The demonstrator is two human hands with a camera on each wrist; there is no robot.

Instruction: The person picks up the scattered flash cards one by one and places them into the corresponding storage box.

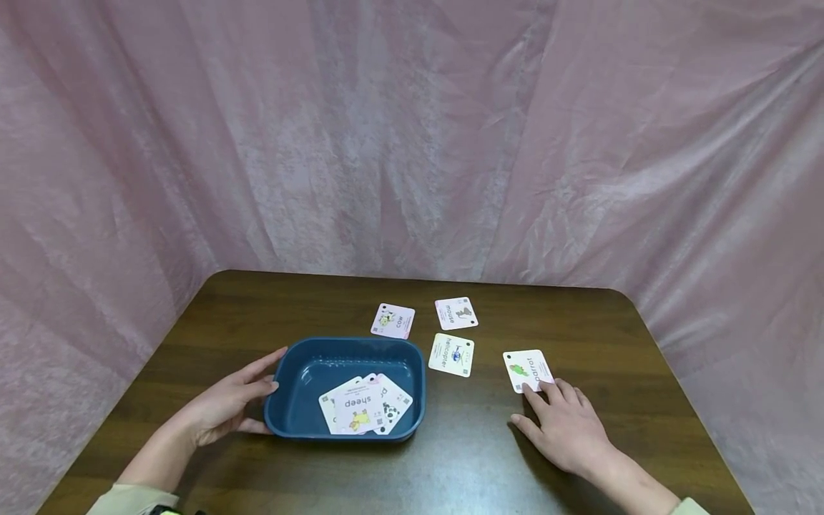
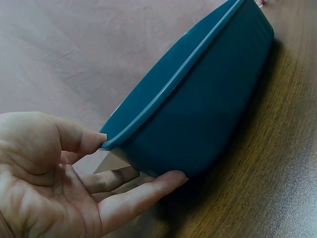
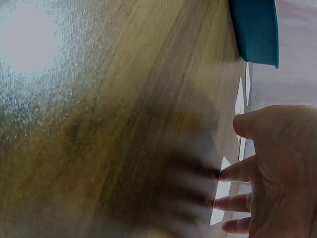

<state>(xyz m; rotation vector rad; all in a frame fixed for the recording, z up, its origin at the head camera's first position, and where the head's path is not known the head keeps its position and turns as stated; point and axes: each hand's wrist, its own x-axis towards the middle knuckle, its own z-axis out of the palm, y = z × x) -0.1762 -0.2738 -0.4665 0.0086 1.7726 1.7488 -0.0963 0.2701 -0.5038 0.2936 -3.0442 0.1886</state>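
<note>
My left hand (image 1: 222,404) is at the left end of a dark blue plastic bin (image 1: 412,357), its spread fingertips touching the rim and outer wall. In the left wrist view, one fingertip meets the rim and another lies low against the wall. Several white picture cards overlap inside the bin, a sheep card (image 1: 359,408) on top. My right hand (image 1: 566,429) lies palm down on the right side, fingers extended. Its fingertips reach the near edge of a card with a green picture (image 1: 524,365), whose word seems to read "parrot".
Beyond and right of the bin lie a cow card (image 1: 393,321), a mouse card (image 1: 456,313) and a helicopter card (image 1: 451,355). The brown wooden table (image 1: 277,307) has rounded far corners. Pink curtains (image 1: 412,143) hang behind and beside it.
</note>
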